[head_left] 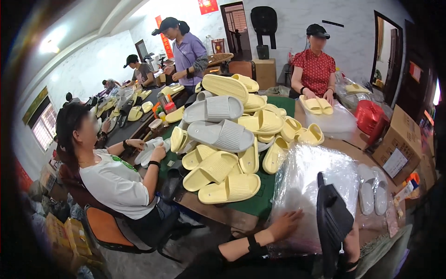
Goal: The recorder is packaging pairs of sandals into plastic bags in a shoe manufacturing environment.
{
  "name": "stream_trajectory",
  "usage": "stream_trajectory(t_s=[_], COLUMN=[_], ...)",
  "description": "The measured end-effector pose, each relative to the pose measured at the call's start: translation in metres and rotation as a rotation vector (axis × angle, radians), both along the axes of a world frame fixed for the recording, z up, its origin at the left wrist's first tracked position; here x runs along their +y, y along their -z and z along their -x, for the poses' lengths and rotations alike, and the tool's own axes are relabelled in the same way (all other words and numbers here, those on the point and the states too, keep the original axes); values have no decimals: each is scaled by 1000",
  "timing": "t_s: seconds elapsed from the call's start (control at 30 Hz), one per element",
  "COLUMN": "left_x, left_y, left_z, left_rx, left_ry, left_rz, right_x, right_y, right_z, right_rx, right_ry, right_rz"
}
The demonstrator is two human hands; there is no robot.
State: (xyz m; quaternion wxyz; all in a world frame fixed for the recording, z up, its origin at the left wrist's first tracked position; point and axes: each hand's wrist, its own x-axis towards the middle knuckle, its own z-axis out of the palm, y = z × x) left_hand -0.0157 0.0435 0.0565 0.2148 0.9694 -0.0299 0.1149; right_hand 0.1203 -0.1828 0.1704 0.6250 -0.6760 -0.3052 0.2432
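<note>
My left hand lies on a stack of clear plastic bags, its fingers stretched out. At my right, a black slipper is held up on end in front of the bags. My right forearm rises behind it, and the slipper hides most of that hand and its fingers. A heap of yellow slippers and grey slippers is piled on the green mat beyond my left hand. To the right of the bags lies a pair of light grey slippers in clear plastic.
A co-worker on the left handles grey slippers. Another across the table touches a yellow pair. One more person stands behind. A cardboard box and a red bag sit at the right.
</note>
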Motion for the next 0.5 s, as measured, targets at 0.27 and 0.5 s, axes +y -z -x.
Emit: stream_trajectory(t_s=[0.27, 0.5], left_x=[-5, -3], left_y=[-32, -40], left_z=[-2, -1], left_rx=[-193, -109], left_ry=[-184, -223], left_rz=[-62, -94], right_x=[-39, -59], right_y=[-23, -4], right_z=[17, 10], right_rx=[180, 420], right_ry=[-367, -655], right_rz=[179, 159])
